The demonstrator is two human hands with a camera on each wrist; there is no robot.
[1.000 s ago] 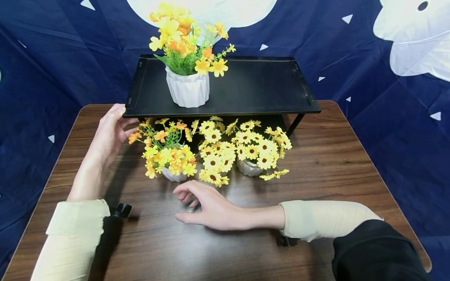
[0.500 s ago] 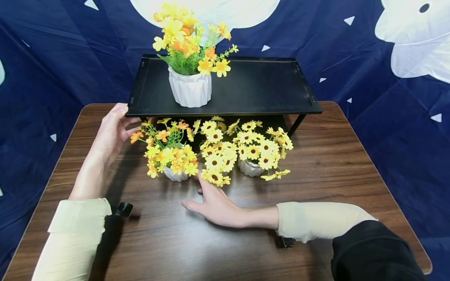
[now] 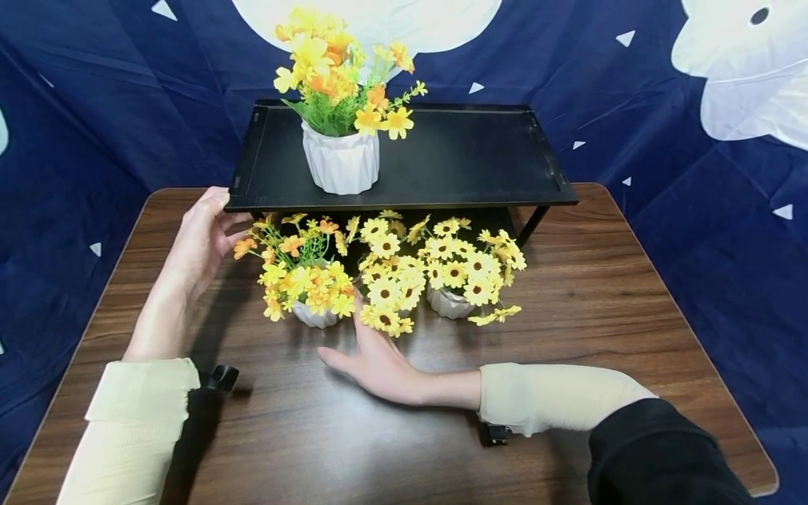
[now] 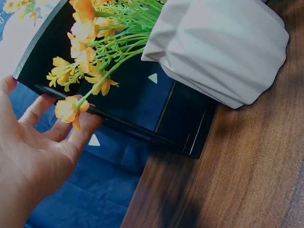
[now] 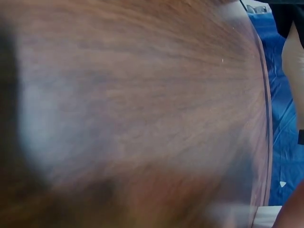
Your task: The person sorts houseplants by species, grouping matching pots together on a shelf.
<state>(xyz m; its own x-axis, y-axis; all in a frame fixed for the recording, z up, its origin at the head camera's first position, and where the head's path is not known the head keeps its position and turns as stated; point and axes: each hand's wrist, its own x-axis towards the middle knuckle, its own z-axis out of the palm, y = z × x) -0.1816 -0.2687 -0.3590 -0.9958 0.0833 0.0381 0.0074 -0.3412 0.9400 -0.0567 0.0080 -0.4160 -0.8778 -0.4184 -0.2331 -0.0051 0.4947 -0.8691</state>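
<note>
My left hand (image 3: 196, 245) grips the front left corner of a black two-tier shelf (image 3: 454, 154), thumb at its top edge. In the left wrist view its fingers (image 4: 83, 133) curl behind the shelf's leg (image 4: 130, 124), close to an orange flower (image 4: 69, 111). My right hand (image 3: 381, 365) reaches in between a white pot of yellow-orange flowers (image 3: 306, 284) and a bunch of yellow daisies (image 3: 385, 291). Its thumb stands out to the left, and the flowers hide its fingertips. Another potted daisy plant (image 3: 463, 270) stands on the right.
A white pot (image 3: 344, 165) with tall yellow and orange flowers stands on the upper tier, left of middle. The wooden table (image 3: 600, 294) has a rounded edge, and a dark blue patterned cloth (image 3: 707, 280) hangs behind it. In the right wrist view, tabletop (image 5: 142, 95) fills most of the frame.
My right hand has moved forward from in front of the pots to between the flowers, its curled fingers straightening. My left hand stays at the shelf corner.
</note>
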